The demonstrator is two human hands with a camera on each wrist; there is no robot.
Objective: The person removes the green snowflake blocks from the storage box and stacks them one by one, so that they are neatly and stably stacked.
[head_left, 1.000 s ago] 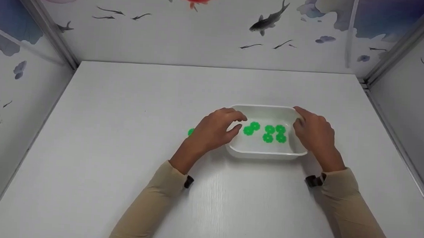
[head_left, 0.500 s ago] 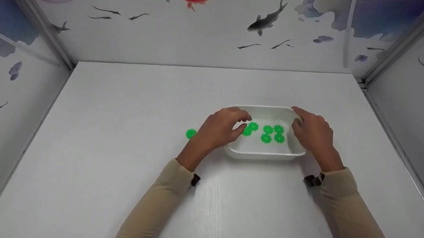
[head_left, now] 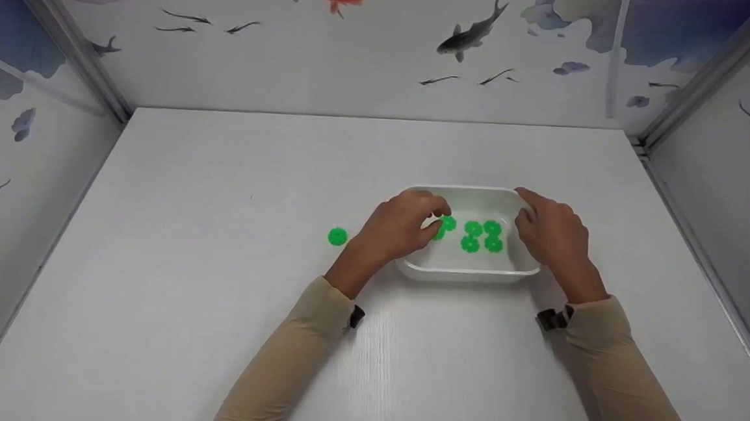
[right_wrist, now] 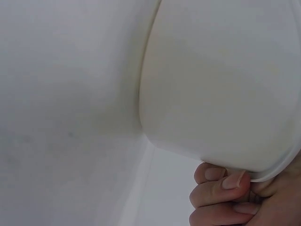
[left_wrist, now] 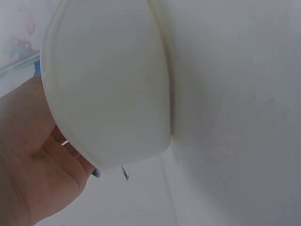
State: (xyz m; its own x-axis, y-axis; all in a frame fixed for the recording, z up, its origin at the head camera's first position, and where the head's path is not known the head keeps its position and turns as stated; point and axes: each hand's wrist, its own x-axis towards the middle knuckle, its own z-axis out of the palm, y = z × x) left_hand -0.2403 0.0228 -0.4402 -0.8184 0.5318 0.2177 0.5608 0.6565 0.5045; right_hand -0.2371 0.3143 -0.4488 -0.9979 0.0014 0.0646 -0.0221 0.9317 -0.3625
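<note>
A white rectangular plastic tray (head_left: 468,276) stands on the table, with several small green flower-shaped pieces (head_left: 473,229) lying flat on its floor. My right hand (head_left: 554,238) grips its right end; in the right wrist view, curled fingers (right_wrist: 220,188) lie under the rim. Over the left end reaches my left hand (head_left: 403,225), thumb and fingers bent with a gap between them. Their tips overlap two green pieces near the left wall in the head view. The left wrist view has the hand (left_wrist: 42,160) beside the tray's outer wall (left_wrist: 108,84), its fingertips hidden behind the rim.
One more green flower-shaped piece (head_left: 337,236) lies on the white table (head_left: 183,257), just left of the left wrist. Printed panels (head_left: 384,61) enclose the table at the back and both sides.
My left hand has moved right, farther over the tray, and its fingertips now overlap the left green pieces. The loose piece outside has come into full view. My right hand keeps its hold.
</note>
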